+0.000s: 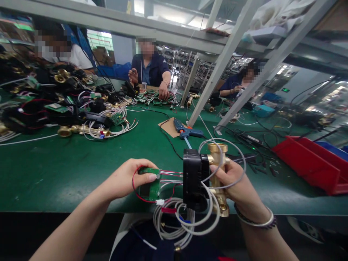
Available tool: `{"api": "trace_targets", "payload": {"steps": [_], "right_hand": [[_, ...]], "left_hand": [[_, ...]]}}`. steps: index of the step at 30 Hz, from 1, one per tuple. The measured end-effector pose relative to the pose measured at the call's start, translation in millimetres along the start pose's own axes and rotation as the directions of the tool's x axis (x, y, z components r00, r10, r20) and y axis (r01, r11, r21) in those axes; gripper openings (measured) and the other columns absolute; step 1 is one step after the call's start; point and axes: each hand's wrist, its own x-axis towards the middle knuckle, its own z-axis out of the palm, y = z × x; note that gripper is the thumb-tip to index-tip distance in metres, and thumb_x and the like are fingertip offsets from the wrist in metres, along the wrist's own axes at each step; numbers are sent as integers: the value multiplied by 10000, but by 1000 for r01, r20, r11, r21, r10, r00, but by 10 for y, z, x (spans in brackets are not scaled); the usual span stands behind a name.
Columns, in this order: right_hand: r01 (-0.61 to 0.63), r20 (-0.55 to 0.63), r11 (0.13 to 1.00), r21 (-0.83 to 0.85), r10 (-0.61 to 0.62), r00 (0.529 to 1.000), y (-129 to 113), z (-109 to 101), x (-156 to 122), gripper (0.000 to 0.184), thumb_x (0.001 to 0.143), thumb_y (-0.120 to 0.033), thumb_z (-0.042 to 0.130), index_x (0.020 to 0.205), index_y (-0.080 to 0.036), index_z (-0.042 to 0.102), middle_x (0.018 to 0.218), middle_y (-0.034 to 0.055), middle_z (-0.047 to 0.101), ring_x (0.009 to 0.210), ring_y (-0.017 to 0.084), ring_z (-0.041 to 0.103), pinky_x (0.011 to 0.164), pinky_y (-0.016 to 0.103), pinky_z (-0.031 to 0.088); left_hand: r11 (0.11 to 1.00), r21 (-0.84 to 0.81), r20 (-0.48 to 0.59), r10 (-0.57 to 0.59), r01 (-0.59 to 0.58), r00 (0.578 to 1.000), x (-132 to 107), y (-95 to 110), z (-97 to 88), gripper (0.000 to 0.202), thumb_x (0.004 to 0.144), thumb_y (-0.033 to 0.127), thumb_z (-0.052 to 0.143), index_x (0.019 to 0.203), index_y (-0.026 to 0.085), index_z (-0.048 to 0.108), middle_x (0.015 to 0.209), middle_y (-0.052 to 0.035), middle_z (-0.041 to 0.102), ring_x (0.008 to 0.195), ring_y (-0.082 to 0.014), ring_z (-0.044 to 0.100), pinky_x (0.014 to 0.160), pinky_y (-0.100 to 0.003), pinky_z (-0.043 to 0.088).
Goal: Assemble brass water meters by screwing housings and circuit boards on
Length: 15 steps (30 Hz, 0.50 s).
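My left hand (pixel 133 179) pinches a green circuit board (pixel 154 188), its thumb lying on the board's face. Thin wires run from that board into a black round housing (pixel 191 177), which is joined to a brass pipe fitting (pixel 218 159). Around the brass fitting my right hand (pixel 231 175) is closed, holding it upright with the housing at its left side. A red and black lead with a white connector (pixel 160 202) loops off the board. Coiled grey cables (pixel 174 221) hang below the housing, over the table's front edge.
A blue glue gun (pixel 187 129) lies on brown cardboard (pixel 168 127) ahead. Brass fittings with boards and cables (pixel 84 130) pile up at left. A red bin (pixel 310 163) stands right, near a slanted metal post (pixel 209 90). Several people sit across the green table (pixel 67 174).
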Motion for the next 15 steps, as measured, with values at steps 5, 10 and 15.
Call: {"api": "trace_targets", "payload": {"steps": [5, 10, 15], "right_hand": [[-25, 67, 1000, -17, 26, 997, -63, -18, -48, 262, 592, -372, 709, 734, -182, 597, 582, -16, 563, 494, 134, 501, 455, 243, 405], [3, -63, 1000, 5, -2, 998, -88, -140, -123, 241, 576, -367, 731, 675, -194, 595, 547, -3, 576, 457, 146, 508, 418, 254, 399], [104, -91, 990, -92, -112, 989, -108, -237, -193, 242, 594, -394, 752, 725, -216, 653, 595, 29, 637, 490, 191, 563, 443, 298, 443]], "left_hand": [[1000, -9, 16, 3, -3, 1000, -16, -17, -32, 296, 679, 439, 656, 788, 166, 688, 701, 4, 638, 634, -134, 532, 576, -223, 410], [998, -61, -50, -26, 23, 998, -110, -45, -118, 239, 681, 402, 670, 775, 183, 686, 659, 16, 642, 560, -118, 524, 533, -221, 421], [997, 42, -50, 74, -72, 996, -93, -72, -139, 179, 716, 351, 643, 761, 182, 680, 677, 11, 660, 605, -133, 570, 560, -227, 444]]}}
